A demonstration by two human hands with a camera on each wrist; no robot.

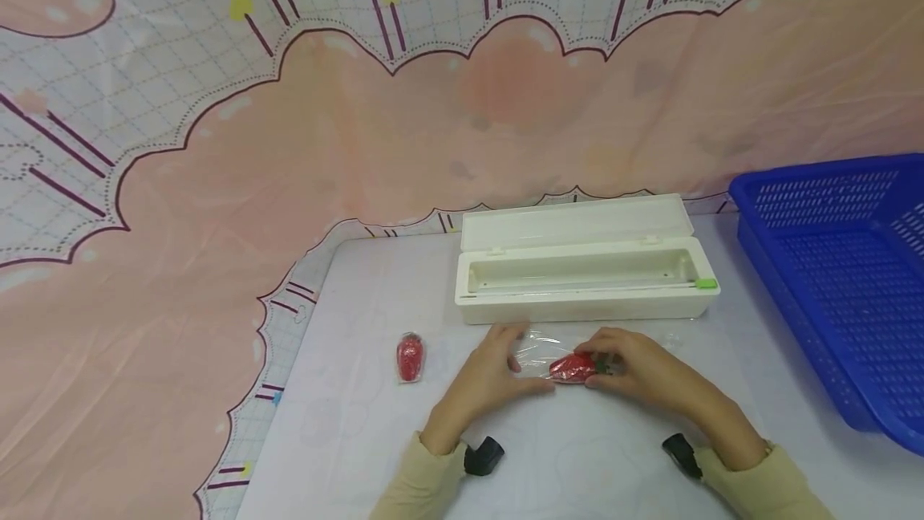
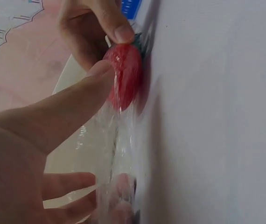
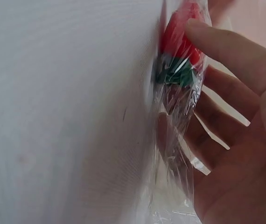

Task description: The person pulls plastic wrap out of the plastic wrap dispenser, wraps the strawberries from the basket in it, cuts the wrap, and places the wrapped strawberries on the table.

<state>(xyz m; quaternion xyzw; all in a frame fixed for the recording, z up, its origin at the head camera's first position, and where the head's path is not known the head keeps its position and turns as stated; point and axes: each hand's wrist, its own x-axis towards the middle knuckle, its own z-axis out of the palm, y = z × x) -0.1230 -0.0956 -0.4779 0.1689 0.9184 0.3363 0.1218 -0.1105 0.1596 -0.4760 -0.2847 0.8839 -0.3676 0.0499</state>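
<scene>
A red strawberry (image 1: 572,368) with green leaves lies on clear cling film (image 1: 537,350), in front of the white box. My right hand (image 1: 638,367) pinches it near its leafy end, thumb in front and fingers behind; film covers it in the right wrist view. My left hand (image 1: 491,375) is spread at the film's left part. Its thumb (image 2: 84,95) reaches the strawberry's side in the left wrist view, while its other fingers touch the film lower down. Left of the hands lies another strawberry (image 1: 410,358), wrapped in film.
Behind the hands stands a long white cling film dispenser (image 1: 585,309), lid raised, with a green slider (image 1: 706,284) at its right end. A blue plastic basket (image 1: 801,335) occupies the right side. Patterned cloth (image 1: 361,143) hangs behind the white table (image 1: 325,440).
</scene>
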